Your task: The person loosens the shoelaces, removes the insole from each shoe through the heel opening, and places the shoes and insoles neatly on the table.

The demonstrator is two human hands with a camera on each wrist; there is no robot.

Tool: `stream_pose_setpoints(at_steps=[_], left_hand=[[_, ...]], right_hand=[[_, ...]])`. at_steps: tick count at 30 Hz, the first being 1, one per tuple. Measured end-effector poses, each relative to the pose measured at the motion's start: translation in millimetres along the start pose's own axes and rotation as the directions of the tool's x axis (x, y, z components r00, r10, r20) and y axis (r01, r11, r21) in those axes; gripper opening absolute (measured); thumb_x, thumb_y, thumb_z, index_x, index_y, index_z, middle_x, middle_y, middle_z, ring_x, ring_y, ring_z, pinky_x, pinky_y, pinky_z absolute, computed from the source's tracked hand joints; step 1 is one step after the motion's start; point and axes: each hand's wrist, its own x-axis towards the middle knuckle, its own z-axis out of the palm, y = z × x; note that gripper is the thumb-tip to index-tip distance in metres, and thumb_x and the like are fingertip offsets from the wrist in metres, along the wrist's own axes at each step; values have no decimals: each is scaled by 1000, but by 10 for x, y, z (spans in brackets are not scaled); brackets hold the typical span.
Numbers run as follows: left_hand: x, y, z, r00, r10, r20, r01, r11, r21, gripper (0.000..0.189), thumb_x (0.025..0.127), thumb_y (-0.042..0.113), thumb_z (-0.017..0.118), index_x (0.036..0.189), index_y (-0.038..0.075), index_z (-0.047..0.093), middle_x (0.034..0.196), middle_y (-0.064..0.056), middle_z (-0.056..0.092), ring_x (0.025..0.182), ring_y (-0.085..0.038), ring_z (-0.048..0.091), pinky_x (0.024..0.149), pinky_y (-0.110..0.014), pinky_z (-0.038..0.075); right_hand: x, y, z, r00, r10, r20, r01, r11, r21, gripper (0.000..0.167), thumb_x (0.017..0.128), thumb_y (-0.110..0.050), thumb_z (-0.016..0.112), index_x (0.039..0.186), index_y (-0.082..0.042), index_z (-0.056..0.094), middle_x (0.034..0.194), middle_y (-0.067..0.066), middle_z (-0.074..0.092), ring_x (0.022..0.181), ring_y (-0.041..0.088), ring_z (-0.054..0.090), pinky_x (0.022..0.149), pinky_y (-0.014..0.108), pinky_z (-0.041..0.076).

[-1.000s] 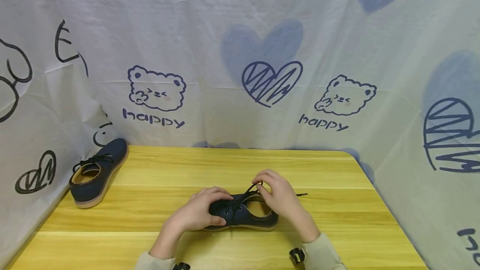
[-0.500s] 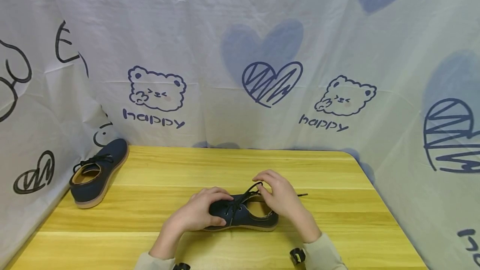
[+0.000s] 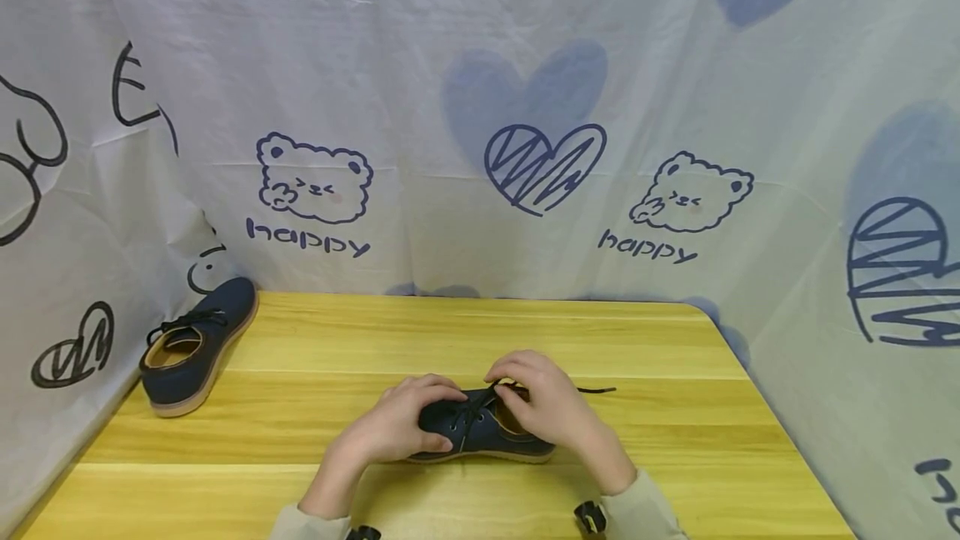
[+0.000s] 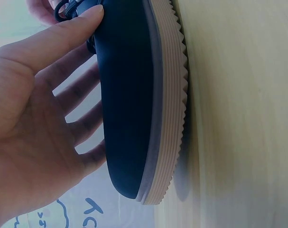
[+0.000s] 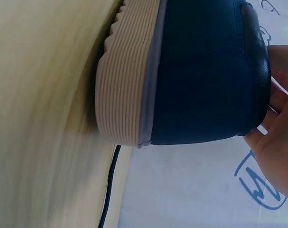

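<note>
A dark blue lace-up shoe (image 3: pixel 495 442) rests sole-down in the middle of the table, toe to the left. My left hand (image 3: pixel 405 419) holds its toe part, thumb on the near side and fingers over the far side; the left wrist view shows the thumb (image 4: pixel 77 31) against the upper. Above the shoe's opening, my right hand (image 3: pixel 551 402) pinches the black shoelace (image 3: pixel 471 413) near the tongue; its fingertips partly cover the lace. One loose lace end (image 3: pixel 596 391) lies past the heel. In the right wrist view the heel (image 5: pixel 200 95) hides most of the right fingers.
A matching blue shoe (image 3: pixel 176 390), its laces tied, stands at the table's left edge by the curtain. A white printed curtain (image 3: pixel 435 215) borders the wooden table (image 3: pixel 675 440) at the back and sides.
My right hand has moved left and slightly down, from above the heel opening toward the tongue. The raised lace loop is now mostly behind its fingers. My left hand and the shoe keep their place.
</note>
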Motion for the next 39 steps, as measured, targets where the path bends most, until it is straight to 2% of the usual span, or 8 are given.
stream_pose_setpoints(at_steps=[9, 15, 22, 27, 39], left_hand=[[3, -3, 3, 1000, -3, 6, 3, 1000, -9, 54, 83, 22, 88, 134, 19, 69, 141, -3, 61, 130, -36, 53, 107, -69, 36], [2, -8, 6, 1000, 2, 7, -2, 1000, -9, 54, 84, 20, 88, 134, 18, 69, 141, -4, 60, 131, -37, 53, 107, -70, 35], [3, -7, 13, 1000, 5, 1, -5, 1000, -7, 54, 83, 21, 88, 134, 18, 69, 141, -4, 61, 130, -36, 53, 106, -70, 35], [1, -8, 12, 1000, 9, -2, -9, 1000, -1, 54, 83, 22, 89, 134, 18, 69, 141, -4, 61, 130, -37, 53, 107, -70, 35], [9, -20, 18, 1000, 10, -7, -10, 1000, 12, 55, 82, 21, 89, 133, 18, 70, 141, -5, 61, 132, -37, 52, 108, -69, 35]], right_hand=[[-7, -16, 22, 995, -48, 90, 49, 999, -1, 17, 96, -6, 74, 110, -15, 77, 112, -2, 72, 107, 18, 66, 94, 38, 56], [-6, -18, 22, 994, -69, 89, 70, 997, -11, 17, 94, -4, 76, 106, -16, 78, 109, -3, 70, 103, 17, 66, 91, 36, 57], [-7, -13, 32, 995, -78, 58, 80, 996, -30, 17, 93, -4, 78, 103, -17, 78, 106, -4, 69, 100, 15, 66, 88, 33, 57], [-11, 6, 21, 997, -73, 6, 73, 997, -34, 17, 92, -2, 78, 102, -16, 78, 105, -3, 68, 97, 15, 67, 86, 34, 58], [-35, 105, -64, 992, 6, -128, -14, 998, -59, 21, 89, 1, 80, 101, -16, 78, 104, -4, 68, 94, 14, 67, 78, 31, 58]])
